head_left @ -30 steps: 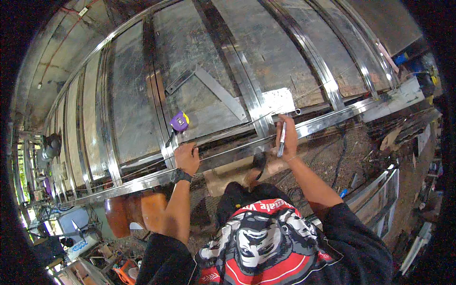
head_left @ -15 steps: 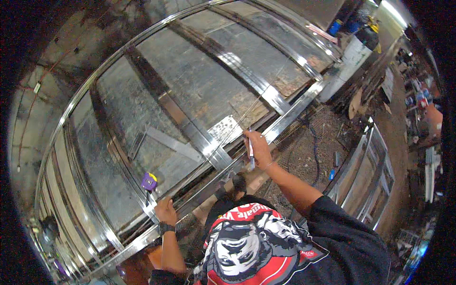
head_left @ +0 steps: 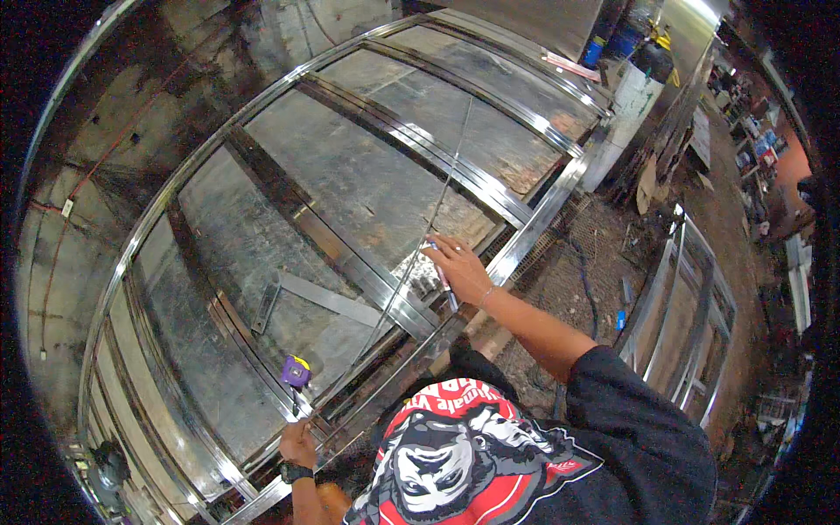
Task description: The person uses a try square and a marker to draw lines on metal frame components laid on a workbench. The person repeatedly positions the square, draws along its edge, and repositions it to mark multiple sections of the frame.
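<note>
My right hand (head_left: 462,269) is closed round a slim pen-like marker (head_left: 447,289), pale with a dark lower end. It is above the near rail of a large shiny metal frame (head_left: 560,179). At the near left, my left hand (head_left: 298,444) has its fingers pinched together at the frame's edge; what is between them is too small to make out. A purple and yellow tape measure (head_left: 296,371) sits just beyond it. One long thin rod (head_left: 444,188) slants across the frame, passing close to my right fingers. Between my hands, a flat metal square (head_left: 328,300) lies on the sheet.
Crossbars (head_left: 385,284) run across the frame over dark sheets. A smaller metal frame (head_left: 678,302) leans at the right, near a blue object (head_left: 621,320) and a dark cable (head_left: 584,271) on the floor. A whitish cylinder (head_left: 632,114) stands at the far right corner.
My right hand has shifted slightly left and farther over the frame with the marker. My left hand has drawn nearer to me, its fingers now pinched. The thin rod now slants more steeply.
</note>
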A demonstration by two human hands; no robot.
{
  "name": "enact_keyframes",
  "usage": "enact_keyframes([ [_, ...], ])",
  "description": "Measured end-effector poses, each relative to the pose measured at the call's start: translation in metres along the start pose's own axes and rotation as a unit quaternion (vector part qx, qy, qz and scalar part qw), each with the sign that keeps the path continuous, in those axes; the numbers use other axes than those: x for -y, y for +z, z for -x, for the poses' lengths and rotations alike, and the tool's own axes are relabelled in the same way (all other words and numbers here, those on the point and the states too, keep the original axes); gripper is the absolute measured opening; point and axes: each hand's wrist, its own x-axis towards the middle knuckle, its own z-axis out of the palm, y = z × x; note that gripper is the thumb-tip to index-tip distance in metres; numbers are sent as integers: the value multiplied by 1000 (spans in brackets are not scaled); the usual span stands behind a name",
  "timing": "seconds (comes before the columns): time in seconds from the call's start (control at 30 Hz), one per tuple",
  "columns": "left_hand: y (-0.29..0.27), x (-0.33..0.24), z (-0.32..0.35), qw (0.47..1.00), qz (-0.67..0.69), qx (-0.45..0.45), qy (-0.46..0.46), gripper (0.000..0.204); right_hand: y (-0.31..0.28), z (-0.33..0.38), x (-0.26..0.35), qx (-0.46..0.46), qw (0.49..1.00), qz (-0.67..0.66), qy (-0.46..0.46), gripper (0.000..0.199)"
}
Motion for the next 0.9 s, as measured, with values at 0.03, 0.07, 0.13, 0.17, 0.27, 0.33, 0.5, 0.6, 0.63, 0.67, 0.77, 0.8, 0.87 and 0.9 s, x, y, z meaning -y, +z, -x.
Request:
enact_keyframes([
  [0.03,-2,5,-2,1000,10,15,9,13,4,-10,-1,13,999,2,-30,57],
  [0.07,-4,15,-4,999,19,30,17,13,12,-20,-5,25,998,4,-60,57],
  [0.13,-15,31,-7,998,16,61,-8,14,26,-38,-9,40,992,21,-114,54],
  [0.17,-19,43,-7,998,24,62,-15,14,32,-45,-11,60,989,28,-131,51],
  [0.27,-32,55,-18,991,26,104,-78,15,48,-59,-16,156,977,9,-145,46],
  [0.33,-34,80,-8,995,-54,51,-63,16,54,-70,-2,185,971,-27,-150,47],
  [0.5,-33,95,-8,989,-96,26,-111,51,57,-59,21,201,964,-131,-113,48],
  [0.6,-23,94,-18,987,-86,-31,-135,74,67,-45,30,137,961,-210,-120,43],
  [0.63,-19,89,-28,984,-87,-50,-145,75,67,-43,34,160,954,-231,-102,42],
  [0.67,-14,84,-41,986,-66,-71,-136,75,68,-43,36,182,947,-252,-85,42],
  [0.77,-6,-20,-129,989,-12,-104,-103,70,84,-26,28,184,934,-300,-59,40],
  [0.8,-1,-69,-162,990,-4,-107,-96,67,91,-24,22,174,932,-313,-64,40],
  [0.87,15,-152,-220,994,25,-98,33,61,98,-17,17,112,941,-301,-109,41],
  [0.9,22,-198,-247,992,54,-89,70,56,100,-15,10,83,942,-295,-134,42],
])
